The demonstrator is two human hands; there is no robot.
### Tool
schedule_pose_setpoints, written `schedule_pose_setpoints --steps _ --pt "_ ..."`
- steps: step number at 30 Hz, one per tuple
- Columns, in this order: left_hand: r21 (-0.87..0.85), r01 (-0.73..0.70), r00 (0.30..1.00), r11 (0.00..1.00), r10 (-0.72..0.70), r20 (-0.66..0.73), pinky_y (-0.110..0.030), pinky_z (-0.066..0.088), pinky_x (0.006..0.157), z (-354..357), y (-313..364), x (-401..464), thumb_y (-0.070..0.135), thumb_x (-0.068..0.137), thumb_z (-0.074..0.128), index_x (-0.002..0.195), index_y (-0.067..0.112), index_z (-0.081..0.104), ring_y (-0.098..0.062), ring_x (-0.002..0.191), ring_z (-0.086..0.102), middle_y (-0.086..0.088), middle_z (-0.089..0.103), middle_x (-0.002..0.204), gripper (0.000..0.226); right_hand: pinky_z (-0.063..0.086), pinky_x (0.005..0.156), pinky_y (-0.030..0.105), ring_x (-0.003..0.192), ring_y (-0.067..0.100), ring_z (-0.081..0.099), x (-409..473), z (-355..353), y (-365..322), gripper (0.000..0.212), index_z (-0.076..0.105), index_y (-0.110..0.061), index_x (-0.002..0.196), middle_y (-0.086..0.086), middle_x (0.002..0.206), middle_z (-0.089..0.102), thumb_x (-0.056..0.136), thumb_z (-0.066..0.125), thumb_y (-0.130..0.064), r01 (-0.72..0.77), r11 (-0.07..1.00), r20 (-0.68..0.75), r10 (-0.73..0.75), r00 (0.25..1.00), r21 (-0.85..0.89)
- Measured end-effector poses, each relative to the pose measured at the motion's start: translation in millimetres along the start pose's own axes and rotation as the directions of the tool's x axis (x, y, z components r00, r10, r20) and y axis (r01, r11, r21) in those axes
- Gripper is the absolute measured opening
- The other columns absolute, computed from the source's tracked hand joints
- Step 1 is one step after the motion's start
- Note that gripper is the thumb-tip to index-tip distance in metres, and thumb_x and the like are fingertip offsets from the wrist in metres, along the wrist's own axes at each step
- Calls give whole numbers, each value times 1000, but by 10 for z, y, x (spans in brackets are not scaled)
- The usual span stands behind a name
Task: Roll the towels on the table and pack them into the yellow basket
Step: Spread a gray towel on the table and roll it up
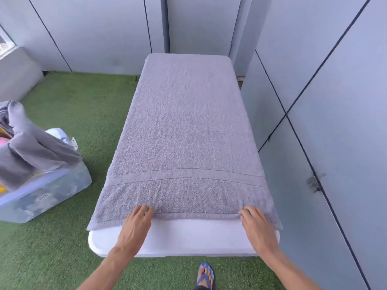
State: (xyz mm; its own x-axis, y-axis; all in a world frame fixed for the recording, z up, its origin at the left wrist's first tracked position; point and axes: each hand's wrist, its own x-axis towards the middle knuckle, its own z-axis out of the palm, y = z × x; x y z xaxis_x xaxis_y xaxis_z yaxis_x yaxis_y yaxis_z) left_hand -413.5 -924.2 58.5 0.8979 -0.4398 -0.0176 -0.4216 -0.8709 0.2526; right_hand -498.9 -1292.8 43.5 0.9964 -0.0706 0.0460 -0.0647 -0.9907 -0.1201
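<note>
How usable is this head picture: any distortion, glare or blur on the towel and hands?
Head view: wide-angle bend bows the wall seams and table edges; light is soft and even, no glare, only faint shadows; towel weave is sharp mid-frame; left hand and right hand look slightly soft at the fingertips; the bin at the left edge is stretched.

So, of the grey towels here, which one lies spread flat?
The grey terry towel on the white table, with both hands at its near edge. The other grey towels hang crumpled over the clear plastic bin at left.
</note>
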Motion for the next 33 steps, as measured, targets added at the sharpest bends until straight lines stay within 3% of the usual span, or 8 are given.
schedule_pose_setpoints --steps 3,8,11,13,17,22,28,33 --pt "-82 24 1000 996 -23 12 -27 51 51 11 -3 -8 -4 62 79 77 13 61 -16 69 53 3 56 79 29 42 75 31 85 17 52 8 4 80 23 58 -23 88 -10 94 53 88 35 -25 33 999 47 -33 998 4" --pt "-144 14 996 989 0 91 -22 44 61 -24 -30 -193 15 73 73 82 27 50 -10 76 45 11 46 88 28 34 79 32 86 12 49 -104 -132 203 22 52 -25 80 -13 91 44 91 34 -31 103 993 81 -108 991 61" --pt "-106 -37 997 994 43 62 -23 51 65 -17 -75 -269 13 78 64 104 22 55 -11 80 49 6 50 101 30 37 82 29 91 11 46 -157 -190 235 10 52 -29 93 -14 97 44 89 49 -38 142 984 111 -153 982 103" --pt "-63 -11 999 998 13 33 -28 53 65 -46 -214 -335 4 73 62 115 20 54 -15 82 51 2 52 107 46 37 86 26 99 10 44 -197 -223 268 34 53 -30 107 -13 104 46 78 68 -42 151 983 142 -165 976 102" --pt "5 96 995 995 -97 40 -29 48 56 -142 -605 -445 -17 47 73 111 21 55 -16 84 44 3 51 101 77 38 84 26 95 11 47 -306 -167 416 42 62 -23 101 -10 100 51 67 80 -6 70 994 92 -78 993 89" --pt "-87 141 988 986 -134 81 -26 49 56 -227 -928 -464 -6 70 71 103 27 60 -8 87 45 14 51 94 47 40 83 25 92 9 49 -316 -117 459 35 66 -14 95 -8 96 55 69 74 8 -42 996 40 39 998 82" --pt "-149 152 975 977 -123 187 -23 41 60 -330 -1134 -421 2 85 65 91 26 63 -12 79 60 12 60 84 24 31 87 6 97 -16 42 -276 -288 598 43 55 -42 93 -30 93 55 86 63 -1 -129 959 208 77 975 253" --pt "-182 184 957 966 -135 256 -23 48 73 -395 -1290 -320 16 91 61 94 38 57 -4 86 57 15 57 92 22 40 72 17 83 7 52 -71 -454 740 52 51 -55 88 -11 75 57 85 64 -5 -203 942 399 83 913 267"
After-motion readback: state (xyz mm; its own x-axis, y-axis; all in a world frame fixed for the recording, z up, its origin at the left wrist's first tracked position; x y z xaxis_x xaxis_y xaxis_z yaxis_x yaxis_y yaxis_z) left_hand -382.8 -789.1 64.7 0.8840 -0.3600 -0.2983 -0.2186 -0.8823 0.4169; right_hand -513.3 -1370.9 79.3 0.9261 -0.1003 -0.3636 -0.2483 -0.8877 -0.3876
